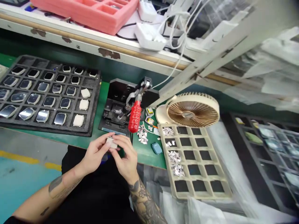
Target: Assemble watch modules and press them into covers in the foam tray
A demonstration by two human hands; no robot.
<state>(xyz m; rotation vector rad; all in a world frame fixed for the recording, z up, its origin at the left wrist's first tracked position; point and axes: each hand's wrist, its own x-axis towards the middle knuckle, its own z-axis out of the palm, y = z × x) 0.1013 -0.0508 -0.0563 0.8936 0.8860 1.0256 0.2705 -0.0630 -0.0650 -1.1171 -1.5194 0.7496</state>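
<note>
While the person at the bench is sitting with dark clothing [100, 193] below the forearms, both hands are meeting over the near edge of the green worktop [149, 157]. The left hand [94, 153] is pinching one side of a small pale piece [111, 142] between thumb and fingers, and the right hand [125, 154] is gripping the other side the same way, its fingers curling over the top. That piece is hovering between the hands, just in front of a black fixture [114, 113], whose red handle [135, 116] is slanting toward the person.

To the right of the fixture, white scraps [142, 135] are lying in a loose heap, with a blue object [156, 148] resting nearby. Next to these, a beige tray [202, 195] is holding more white bits in several compartments of its left column. On the left, a black tray [90, 81] is carrying rows of dark-faced watch-like units [65, 103], and three pale pieces [83, 105] are sitting along its right side.

Farther off, a cream fan [192, 110] is standing at the beige tray's far end. Above everything, a shelf [81, 49] is running across, where pink foam [100, 24] and a white block [150, 36] are lying.
</note>
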